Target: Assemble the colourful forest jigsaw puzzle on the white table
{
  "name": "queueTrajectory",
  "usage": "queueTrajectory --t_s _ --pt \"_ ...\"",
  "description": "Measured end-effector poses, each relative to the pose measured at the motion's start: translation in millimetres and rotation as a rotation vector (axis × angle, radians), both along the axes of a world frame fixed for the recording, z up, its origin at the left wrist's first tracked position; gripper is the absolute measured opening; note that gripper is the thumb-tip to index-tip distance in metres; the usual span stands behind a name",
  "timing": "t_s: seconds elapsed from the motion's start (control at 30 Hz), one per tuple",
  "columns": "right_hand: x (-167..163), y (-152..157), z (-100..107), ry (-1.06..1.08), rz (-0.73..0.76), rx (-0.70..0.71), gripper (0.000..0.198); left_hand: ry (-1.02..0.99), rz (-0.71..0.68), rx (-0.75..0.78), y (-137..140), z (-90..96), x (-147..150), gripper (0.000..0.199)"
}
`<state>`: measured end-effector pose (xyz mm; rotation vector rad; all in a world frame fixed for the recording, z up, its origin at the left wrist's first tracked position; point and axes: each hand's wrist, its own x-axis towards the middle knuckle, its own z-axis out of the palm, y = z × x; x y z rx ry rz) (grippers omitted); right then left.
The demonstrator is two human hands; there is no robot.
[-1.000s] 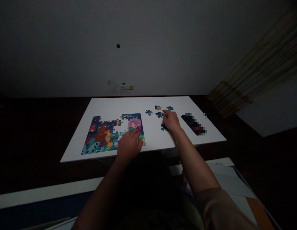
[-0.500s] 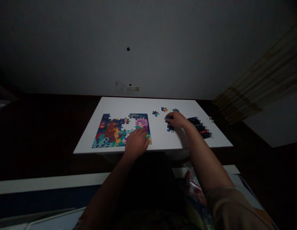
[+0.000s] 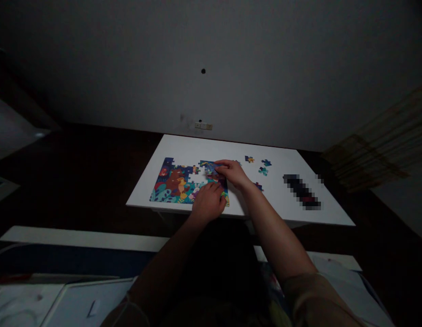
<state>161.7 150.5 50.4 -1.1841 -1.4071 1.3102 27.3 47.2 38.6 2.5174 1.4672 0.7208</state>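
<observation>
A partly joined jigsaw puzzle (image 3: 175, 184) with a bear and leafy plants lies on the white table (image 3: 146, 193), with a gap near its upper middle. Across its lower right part rests my left hand (image 3: 208, 202), open, fingers laid flat on the pieces. My right hand (image 3: 232, 172) is over the puzzle's upper right, its fingertips closed on a dark puzzle piece (image 3: 211, 172) near the gap. That piece is blurred and partly covered by the fingers.
Loose pieces lie to the right: one with orange (image 3: 249, 159), a dark blue one (image 3: 266, 162) and a teal one (image 3: 263, 171). Another dark piece (image 3: 259, 186) shows beside my right forearm. A pixelated dark object (image 3: 302, 192) lies farther right.
My right hand has moved left from the loose pieces to the puzzle, carrying a dark piece. My left hand still rests on the puzzle. The view has turned slightly.
</observation>
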Motion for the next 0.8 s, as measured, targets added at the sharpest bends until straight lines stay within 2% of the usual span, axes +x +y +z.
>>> queueTrajectory --t_s 0.23,0.53,0.8 --pt "-13.2 -3.3 -4.7 0.075 0.047 -0.008 0.031 0.020 0.024 -0.006 -0.5 3.1 -1.3 0.021" --pt "-18.0 -8.1 -1.7 -0.060 0.057 0.033 0.030 0.030 0.020 -0.026 -1.4 4.7 -2.7 0.023" --pt "-18.2 -4.2 -17.1 -0.119 0.036 0.116 0.027 0.031 0.013 -0.032 -1.2 3.4 -2.5 0.023"
